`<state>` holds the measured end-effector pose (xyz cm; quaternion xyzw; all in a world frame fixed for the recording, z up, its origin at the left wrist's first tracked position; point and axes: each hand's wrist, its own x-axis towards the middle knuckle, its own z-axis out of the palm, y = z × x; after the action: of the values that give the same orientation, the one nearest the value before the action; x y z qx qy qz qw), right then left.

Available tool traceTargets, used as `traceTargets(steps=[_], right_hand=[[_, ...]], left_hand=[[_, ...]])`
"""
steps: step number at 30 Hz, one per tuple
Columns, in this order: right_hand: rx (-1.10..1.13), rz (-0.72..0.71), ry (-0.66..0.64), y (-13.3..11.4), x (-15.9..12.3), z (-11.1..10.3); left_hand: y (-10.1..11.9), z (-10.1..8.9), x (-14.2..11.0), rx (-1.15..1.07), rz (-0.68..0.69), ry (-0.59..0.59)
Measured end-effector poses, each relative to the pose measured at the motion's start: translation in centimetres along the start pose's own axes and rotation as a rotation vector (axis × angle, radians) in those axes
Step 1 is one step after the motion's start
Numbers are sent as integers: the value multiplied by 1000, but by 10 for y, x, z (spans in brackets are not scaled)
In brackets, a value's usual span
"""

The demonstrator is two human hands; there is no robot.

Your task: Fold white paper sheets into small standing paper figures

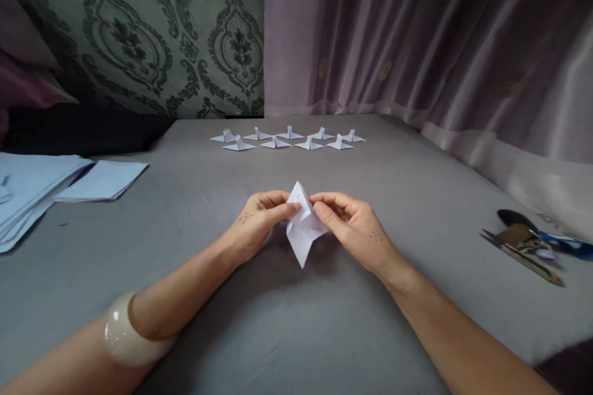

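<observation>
A folded piece of white origami paper (303,237) is held between both hands above the grey table, one point upward and another toward me. My left hand (259,219) pinches its left side, thumb on the front face and fingers behind. On the right side, my right hand (352,222) grips it the same way, thumb and index finger close to the middle folds. Parts of the paper behind the fingers are hidden. Farther back, several finished-looking white folded paper shapes (277,142) stand in two rows.
White paper sheets (32,185) lie in a stack at the left, with a smaller stack (104,180) beside them. Scissors (523,259) and other small tools lie at the right. A purple curtain (370,31) and a patterned wall (185,31) border the table's back.
</observation>
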<state>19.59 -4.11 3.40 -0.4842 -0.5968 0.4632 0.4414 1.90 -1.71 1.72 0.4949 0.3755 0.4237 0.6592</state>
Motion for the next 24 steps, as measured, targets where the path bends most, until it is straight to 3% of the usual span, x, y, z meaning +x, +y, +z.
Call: traceTargets(steps=[3, 7, 13, 24], right_hand=[[-15, -2, 21, 1, -1, 1], [-155, -134, 150, 3, -1, 4], [-197, -129, 81, 2, -2, 6], [-34, -32, 14, 1, -3, 7]], left_hand=[[0, 0, 0, -1, 11, 12], [1, 2, 0, -12, 50, 58], [7, 8, -4, 55, 30, 43], [4, 10, -4, 71, 112, 79]])
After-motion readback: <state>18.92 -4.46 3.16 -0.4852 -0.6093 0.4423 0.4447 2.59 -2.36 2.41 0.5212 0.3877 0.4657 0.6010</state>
